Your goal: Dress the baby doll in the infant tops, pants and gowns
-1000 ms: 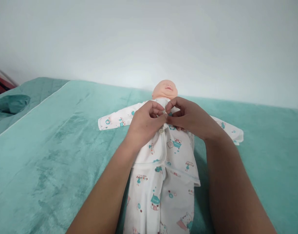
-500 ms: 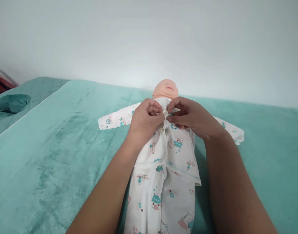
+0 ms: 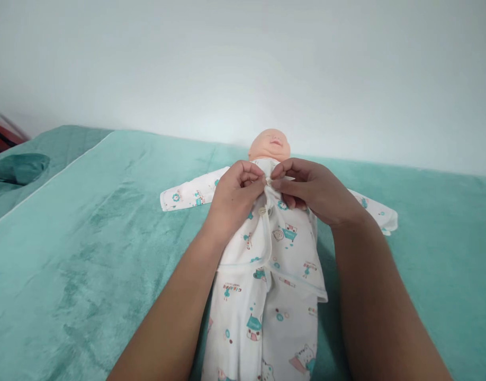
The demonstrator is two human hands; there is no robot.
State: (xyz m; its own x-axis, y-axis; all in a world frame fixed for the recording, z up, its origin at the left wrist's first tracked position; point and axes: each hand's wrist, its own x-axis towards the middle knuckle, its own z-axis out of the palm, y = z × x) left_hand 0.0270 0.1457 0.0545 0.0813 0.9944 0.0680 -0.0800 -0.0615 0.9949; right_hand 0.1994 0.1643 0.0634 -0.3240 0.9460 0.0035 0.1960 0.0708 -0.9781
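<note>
Compared with 0.5 s ago, the thumbs of our left hand and right hand have shifted up over the upper button, leaving it mostly hidden. Our fingers are narrow, pinching the printed baby shirt there. Work seems centred on that 1 button; whether it is through its hole, we cannot tell. The shirt is on the baby doll, lying on the teal plush cover.
</note>
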